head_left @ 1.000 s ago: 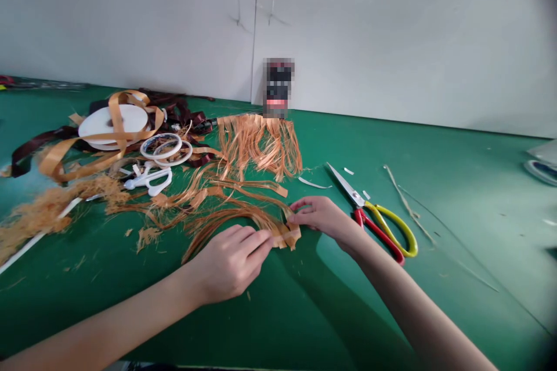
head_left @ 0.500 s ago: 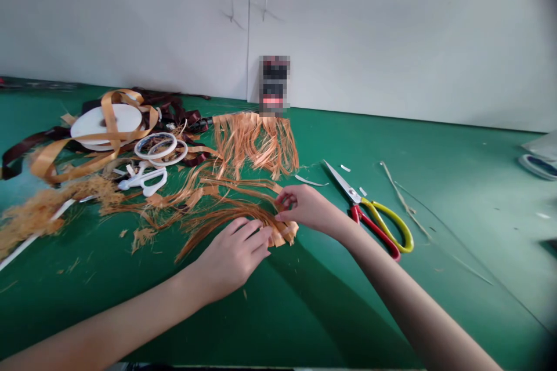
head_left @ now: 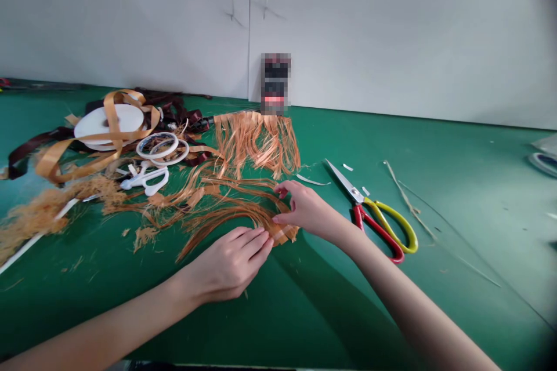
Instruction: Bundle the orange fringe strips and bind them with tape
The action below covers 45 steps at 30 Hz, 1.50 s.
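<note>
A bundle of shredded orange-brown ribbon (head_left: 243, 206) lies on the green table, its strands trailing left and its uncut band at the right end. My left hand (head_left: 237, 258) is closed at the near edge of that band, thumb and fingers pinched on it. Over the band's far side is my right hand (head_left: 304, 208), thumb and curled forefinger apart, fingertips touching the strands. Behind them a second fringed ribbon (head_left: 256, 142) is spread flat. Large scissors (head_left: 369, 208) with one red and one yellow handle rest to the right of my right hand, blades partly spread.
Left of my hands lie a ribbon spool (head_left: 107, 124), tape rolls (head_left: 163, 148), white-handled scissors (head_left: 150, 178) and a heap of frizzy tan fibre (head_left: 82, 197). A pixelated upright object (head_left: 275, 84) stands against the pale wall. A thin cord (head_left: 404, 197) lies at the right.
My left fingers have drawn closer together at the band's near edge. My right thumb and forefinger are a little farther apart. The camera view has shifted slightly.
</note>
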{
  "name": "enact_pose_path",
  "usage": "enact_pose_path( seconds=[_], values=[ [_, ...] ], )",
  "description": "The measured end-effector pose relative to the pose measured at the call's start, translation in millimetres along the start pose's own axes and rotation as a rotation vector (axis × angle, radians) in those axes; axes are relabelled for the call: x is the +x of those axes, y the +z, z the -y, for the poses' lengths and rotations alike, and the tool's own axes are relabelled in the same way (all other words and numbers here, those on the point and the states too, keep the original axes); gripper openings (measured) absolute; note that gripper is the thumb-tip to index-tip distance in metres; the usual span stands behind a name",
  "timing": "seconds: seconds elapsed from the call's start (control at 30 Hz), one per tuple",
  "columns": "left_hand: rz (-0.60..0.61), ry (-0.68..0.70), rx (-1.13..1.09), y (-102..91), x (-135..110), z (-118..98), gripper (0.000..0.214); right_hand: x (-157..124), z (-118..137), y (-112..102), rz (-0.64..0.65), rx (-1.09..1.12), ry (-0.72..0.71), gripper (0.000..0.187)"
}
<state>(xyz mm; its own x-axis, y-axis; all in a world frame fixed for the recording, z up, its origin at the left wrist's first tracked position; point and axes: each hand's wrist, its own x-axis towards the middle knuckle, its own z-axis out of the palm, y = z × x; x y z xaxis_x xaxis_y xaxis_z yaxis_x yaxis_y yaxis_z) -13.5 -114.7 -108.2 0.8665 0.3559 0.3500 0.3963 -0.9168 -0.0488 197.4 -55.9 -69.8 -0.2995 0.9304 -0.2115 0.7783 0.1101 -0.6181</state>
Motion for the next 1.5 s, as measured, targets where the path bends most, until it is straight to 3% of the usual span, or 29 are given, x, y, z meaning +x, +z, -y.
enact_pose_path(
  seconds=[0.23, 0.53, 0.67, 0.8, 0.93, 1.0, 1.13, 1.23, 1.33, 1.5],
  values=[
    [0.150, 0.002, -0.003, -9.9, -2, -5, 0.066, 1, -7, -1, 0.017, 0.069, -0.013, 0.049],
    [0.015, -0.004, -0.077, -8.9, 5, 7, 0.052, -4, -10, 1, -0.025, 0.074, -0.089, 0.045],
    [-0.042, -0.111, -0.041, -14.3, 11, 11, 0.043, -5, -11, 0, -0.029, 0.064, -0.095, 0.045],
    [-0.203, -0.195, 0.058, -18.7, 13, 14, 0.032, -5, -11, -1, -0.022, 0.067, -0.150, 0.048],
    [-0.337, -0.249, 0.082, -27.7, 17, 24, 0.022, -6, -13, 1, -0.069, 0.083, -0.250, 0.039],
    [-0.281, -0.243, 0.062, -30.6, 19, 34, 0.022, -6, -14, 2, -0.078, 0.115, -0.306, 0.034],
    [-0.027, -0.145, -0.003, -24.3, 22, 58, 0.030, -4, -13, -1, 0.017, 0.235, -0.347, 0.041],
    [0.076, -0.101, -0.069, -11.2, 20, 69, 0.042, 1, -14, -3, -0.055, 0.295, -0.281, 0.038],
    [0.111, -0.078, -0.094, 3.1, 17, 69, 0.037, 7, -20, -5, -0.179, 0.266, -0.250, 0.037],
    [0.039, -0.158, 0.045, 18.4, 16, 45, 0.031, 14, -31, -11, -0.196, 0.108, -0.287, 0.037]
  ],
)
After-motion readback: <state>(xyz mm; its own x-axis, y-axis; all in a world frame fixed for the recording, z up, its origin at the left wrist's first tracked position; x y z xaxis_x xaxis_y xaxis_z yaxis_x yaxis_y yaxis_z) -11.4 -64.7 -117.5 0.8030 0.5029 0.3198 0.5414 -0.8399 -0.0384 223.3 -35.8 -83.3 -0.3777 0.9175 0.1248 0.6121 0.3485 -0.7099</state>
